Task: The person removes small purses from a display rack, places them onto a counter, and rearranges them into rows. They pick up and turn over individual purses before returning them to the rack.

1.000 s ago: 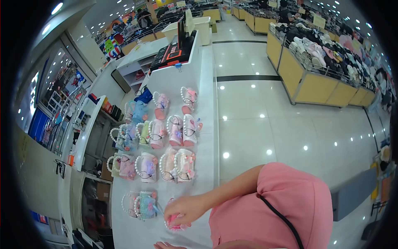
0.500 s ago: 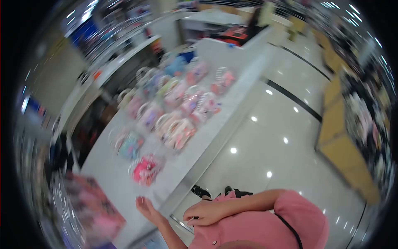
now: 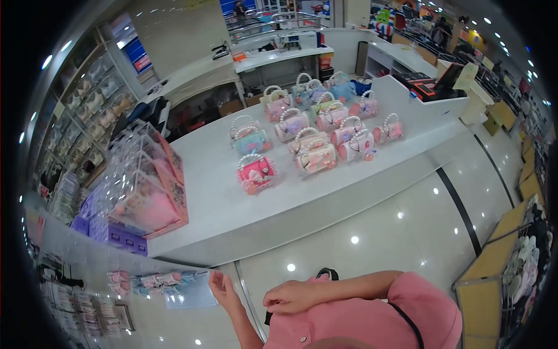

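Observation:
My left hand (image 3: 223,289) is raised below the counter's front edge, fingers loosely bent and apart, with nothing seen in it. My right hand (image 3: 289,297) rests against the front of my pink shirt (image 3: 354,323), fingers curled inward; whatever they may hold is hidden. Neither hand touches the goods. Beyond them, several small handbags with pearl-bead handles stand on the white counter (image 3: 215,215). Nearest is a bright pink handbag (image 3: 256,173), with a teal handbag (image 3: 252,142) behind it and a cream handbag (image 3: 315,158) to its right.
Clear boxes with pink contents (image 3: 154,192) stand on the counter's left end, above purple boxes (image 3: 119,235). A red-and-black device (image 3: 427,87) sits at the right end. Clothing bins (image 3: 488,291) line the right. Low at left, packaged goods (image 3: 163,281) hang near the floor.
My view has turned left and levelled, so the counter appears less tilted and more of the left shelving shows. Both hands keep about the same pose near my body.

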The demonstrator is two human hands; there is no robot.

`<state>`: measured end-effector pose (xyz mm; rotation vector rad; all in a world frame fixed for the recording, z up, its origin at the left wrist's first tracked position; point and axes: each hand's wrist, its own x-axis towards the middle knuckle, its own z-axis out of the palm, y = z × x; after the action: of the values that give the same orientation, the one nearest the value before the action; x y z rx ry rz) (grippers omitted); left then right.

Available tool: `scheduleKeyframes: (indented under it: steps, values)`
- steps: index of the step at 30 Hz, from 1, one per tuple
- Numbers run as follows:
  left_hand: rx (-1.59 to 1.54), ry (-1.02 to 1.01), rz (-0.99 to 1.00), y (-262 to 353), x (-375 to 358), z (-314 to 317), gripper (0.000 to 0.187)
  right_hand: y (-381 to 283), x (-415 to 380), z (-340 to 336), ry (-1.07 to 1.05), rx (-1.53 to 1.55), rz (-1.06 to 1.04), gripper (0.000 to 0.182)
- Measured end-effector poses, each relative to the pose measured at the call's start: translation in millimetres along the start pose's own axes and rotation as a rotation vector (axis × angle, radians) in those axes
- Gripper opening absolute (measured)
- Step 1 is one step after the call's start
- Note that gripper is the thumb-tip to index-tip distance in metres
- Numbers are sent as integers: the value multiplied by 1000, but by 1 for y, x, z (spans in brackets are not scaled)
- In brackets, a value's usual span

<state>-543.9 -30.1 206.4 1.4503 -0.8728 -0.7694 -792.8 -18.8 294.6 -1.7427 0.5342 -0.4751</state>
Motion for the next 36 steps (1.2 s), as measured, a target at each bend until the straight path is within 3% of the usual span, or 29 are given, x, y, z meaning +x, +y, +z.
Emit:
scheduleKeyframes:
  steps: [6, 11, 15, 19, 27, 31, 36]
  values:
    - [65, 196, 4, 6, -54, -99, 49, -16, 42, 85, -251, -75, -75, 24]
    - [73, 274, -86, -35, -111, -223, 43, -21, 77, 202, -349, -40, -99, 25]
    - [6, 296, -215, -19, -160, -296, 39, -33, 92, 292, -447, 73, -104, 24]
    - [-27, 356, -210, -25, -189, -366, 37, -50, 112, 353, -550, -29, -82, 25]
    - [-117, 552, -214, -43, -213, -434, 35, -64, 163, 435, -798, -107, -148, 27]
    - [-179, 596, -200, -80, -215, -462, 41, -58, 204, 461, -988, -130, -98, 27]
    - [-230, 659, -270, -73, -195, -490, 68, -65, 276, 488, -1129, -55, -128, 26]
